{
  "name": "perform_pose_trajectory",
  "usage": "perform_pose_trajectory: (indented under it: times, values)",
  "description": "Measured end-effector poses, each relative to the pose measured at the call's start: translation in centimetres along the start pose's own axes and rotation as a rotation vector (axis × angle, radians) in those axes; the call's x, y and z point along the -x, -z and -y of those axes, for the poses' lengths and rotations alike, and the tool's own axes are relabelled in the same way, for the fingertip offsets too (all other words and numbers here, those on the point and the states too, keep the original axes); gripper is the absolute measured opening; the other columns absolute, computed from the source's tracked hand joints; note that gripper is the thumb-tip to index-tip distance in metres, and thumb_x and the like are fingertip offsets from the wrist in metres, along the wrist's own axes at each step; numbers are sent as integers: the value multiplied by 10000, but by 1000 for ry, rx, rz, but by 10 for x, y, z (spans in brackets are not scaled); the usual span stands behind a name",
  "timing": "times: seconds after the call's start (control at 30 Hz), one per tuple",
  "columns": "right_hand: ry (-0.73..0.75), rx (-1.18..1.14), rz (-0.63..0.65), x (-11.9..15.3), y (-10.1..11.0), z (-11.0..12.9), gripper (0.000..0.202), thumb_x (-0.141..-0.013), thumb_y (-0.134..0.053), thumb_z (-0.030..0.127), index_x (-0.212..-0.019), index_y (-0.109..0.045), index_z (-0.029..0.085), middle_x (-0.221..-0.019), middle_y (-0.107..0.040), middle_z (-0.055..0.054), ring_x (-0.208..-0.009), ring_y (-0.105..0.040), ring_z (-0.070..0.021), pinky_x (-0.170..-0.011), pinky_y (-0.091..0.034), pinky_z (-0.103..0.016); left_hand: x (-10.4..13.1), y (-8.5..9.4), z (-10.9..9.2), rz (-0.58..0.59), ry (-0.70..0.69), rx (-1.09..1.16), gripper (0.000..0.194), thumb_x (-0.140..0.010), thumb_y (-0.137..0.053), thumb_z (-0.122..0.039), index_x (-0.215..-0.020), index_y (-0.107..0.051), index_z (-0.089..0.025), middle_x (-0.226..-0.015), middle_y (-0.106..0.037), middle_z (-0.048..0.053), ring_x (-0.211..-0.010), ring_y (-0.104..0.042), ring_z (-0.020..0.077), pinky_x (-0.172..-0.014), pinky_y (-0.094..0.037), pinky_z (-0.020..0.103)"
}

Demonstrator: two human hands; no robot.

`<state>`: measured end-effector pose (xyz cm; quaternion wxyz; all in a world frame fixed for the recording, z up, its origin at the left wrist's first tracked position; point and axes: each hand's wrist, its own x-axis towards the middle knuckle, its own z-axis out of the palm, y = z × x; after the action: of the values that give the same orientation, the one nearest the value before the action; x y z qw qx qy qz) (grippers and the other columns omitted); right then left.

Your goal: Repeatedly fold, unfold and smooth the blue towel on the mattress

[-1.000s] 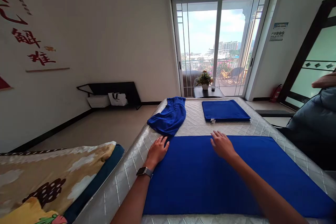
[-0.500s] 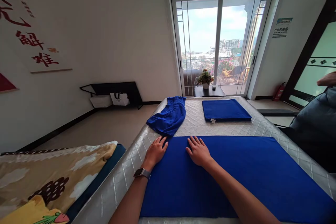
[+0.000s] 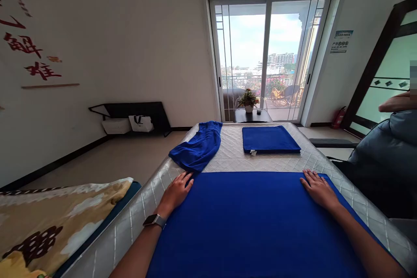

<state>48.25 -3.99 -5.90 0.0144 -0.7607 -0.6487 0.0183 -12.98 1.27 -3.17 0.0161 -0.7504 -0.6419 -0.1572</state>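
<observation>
A flat blue cloth (image 3: 247, 217) lies spread over a white quilted mattress (image 3: 228, 150). My left hand (image 3: 177, 191) rests at the cloth's far left corner, fingers extended, with a smartwatch (image 3: 154, 220) on that wrist. Near the far right corner, my right hand (image 3: 319, 189) lies flat on the cloth with its fingers stretched out. Just beyond my left hand is a crumpled blue cloth (image 3: 198, 145). A folded blue cloth (image 3: 271, 139) with a white tag sits farther back on the mattress.
A patterned blanket (image 3: 74, 213) covers a lower surface at left. On the right, a person in a dark jacket (image 3: 387, 143) is close to the mattress. Behind it stand a small table (image 3: 252, 116) with a potted plant (image 3: 248, 99) and a sliding glass door (image 3: 241, 43).
My right hand has slid far to the right along the cloth's far edge. My left hand stays at the left corner. The view has shifted slightly right.
</observation>
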Motion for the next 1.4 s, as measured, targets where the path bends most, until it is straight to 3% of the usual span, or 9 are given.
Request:
perform_pose_trajectory:
  times: [0.07, 0.13, 0.33, 0.5, 1.03, 1.23, 1.3, 1.4]
  values:
    - [-27, 7, -16, -3, -6, -22, 719, -1021, -189, 500, -1650, -249, 157, -1714, -211, -49, -1584, -143, -254, -1285, -145, -480, -2, -3, 2, -12, -3, -3, 566, -1027, -351, -478, -1437, -601, -179, -1520, -574, 127, -1438, -491, 303, -1216, -377, 483]
    - [-32, -1, -22, -5, -8, -28, 720, -1023, -185, 510, -1651, -248, 164, -1713, -219, -47, -1583, -149, -256, -1285, -149, -492, -3, -5, 4, -17, -5, -10, 572, -1027, -351, -485, -1440, -597, -177, -1523, -571, 127, -1439, -491, 298, -1215, -378, 477]
    - [-52, -14, -10, 1, 2, -23, 688, -1041, -192, 524, -1653, -254, 214, -1717, -224, -50, -1580, -164, -282, -1281, -151, -493, -4, -3, -2, -14, -13, -41, 529, -1022, -373, -448, -1412, -614, -184, -1481, -608, 123, -1415, -515, 289, -1198, -397, 472]
    - [-142, -53, -3, 9, 13, -29, 680, -1049, -160, 559, -1656, -243, 265, -1723, -210, -59, -1569, -189, -339, -1261, -180, -545, -1, 1, -12, 32, -7, -73, 549, -1040, -343, -430, -1467, -559, -161, -1540, -550, 131, -1453, -470, 275, -1225, -353, 434]
    - [-207, -61, 12, 23, 35, -13, 661, -1055, -178, 524, -1656, -236, 254, -1721, -216, -26, -1577, -178, -277, -1273, -142, -511, -4, 1, -14, 23, -31, -60, 588, -1031, -303, -416, -1462, -553, -104, -1528, -553, 180, -1445, -479, 308, -1212, -365, 462]
    - [-228, -16, -63, 37, 53, 20, 628, -1045, -205, 349, -1613, -344, 118, -1695, -267, -141, -1565, -203, -329, -1260, -117, -566, -1, 1, -13, -9, -26, -53, 565, -1036, -311, -425, -1440, -577, -134, -1528, -559, 155, -1432, -496, 285, -1210, -374, 437]
    - [-159, -11, -94, 43, 58, 45, 618, -1040, -208, 312, -1593, -376, 94, -1689, -277, -153, -1569, -195, -312, -1265, -105, -538, 0, 0, -13, -32, -27, -46, 572, -1041, -296, -434, -1440, -573, -131, -1544, -540, 155, -1443, -482, 281, -1219, -361, 436]
    - [16, -25, -103, 51, 67, 103, 609, -1048, -265, 395, -1588, -406, 149, -1681, -316, -99, -1565, -220, -262, -1270, -136, -451, 1, 0, -13, -78, -34, -22, 583, -1037, -295, -443, -1424, -584, -117, -1544, -533, 171, -1440, -480, 296, -1220, -359, 452]
